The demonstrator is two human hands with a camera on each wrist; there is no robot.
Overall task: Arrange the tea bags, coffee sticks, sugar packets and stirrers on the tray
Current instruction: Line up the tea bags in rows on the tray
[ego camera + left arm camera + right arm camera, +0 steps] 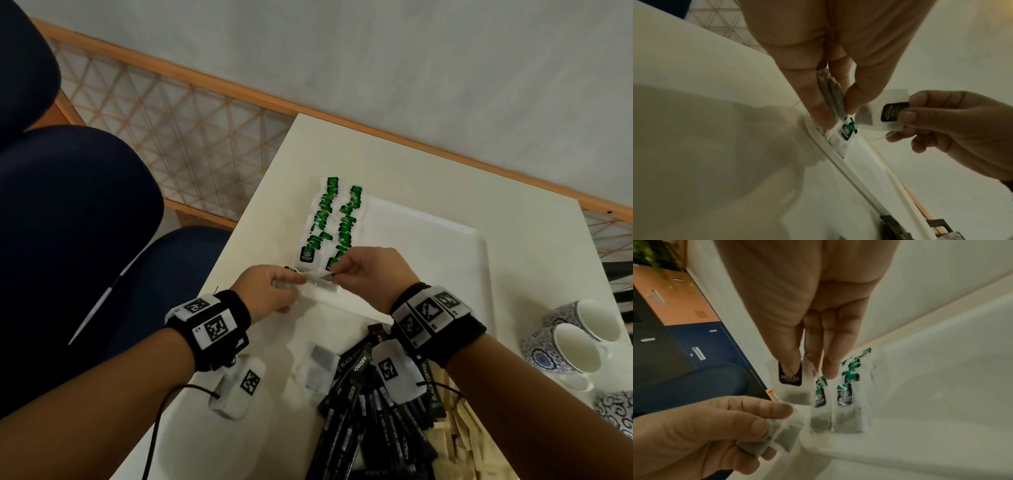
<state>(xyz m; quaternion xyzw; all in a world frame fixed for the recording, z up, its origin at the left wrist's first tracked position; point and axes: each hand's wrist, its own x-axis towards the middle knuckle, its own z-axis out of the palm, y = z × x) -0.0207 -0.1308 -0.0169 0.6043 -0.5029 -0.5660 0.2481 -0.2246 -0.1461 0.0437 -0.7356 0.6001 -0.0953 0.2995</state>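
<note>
Two rows of tea bags point(334, 222) with green tags lie on the left part of the white tray point(445, 240). At the tray's near left corner my left hand point(294, 279) pinches a small bunch of tea bags point(831, 97) between thumb and fingers. My right hand point(337, 274) pinches one tea bag point(875, 116) by its black tag point(790, 378), held just beside the left hand and above the near end of the rows point(846, 404). Black coffee sticks point(376, 421) lie heaped on the table under my right wrist, with brown packets point(469, 435) beside them.
Loose tea bags point(317, 368) lie on the table near the coffee sticks. Patterned cups point(575, 339) stand at the table's right edge. Dark blue chairs point(75, 212) are to the left. The right part of the tray is bare.
</note>
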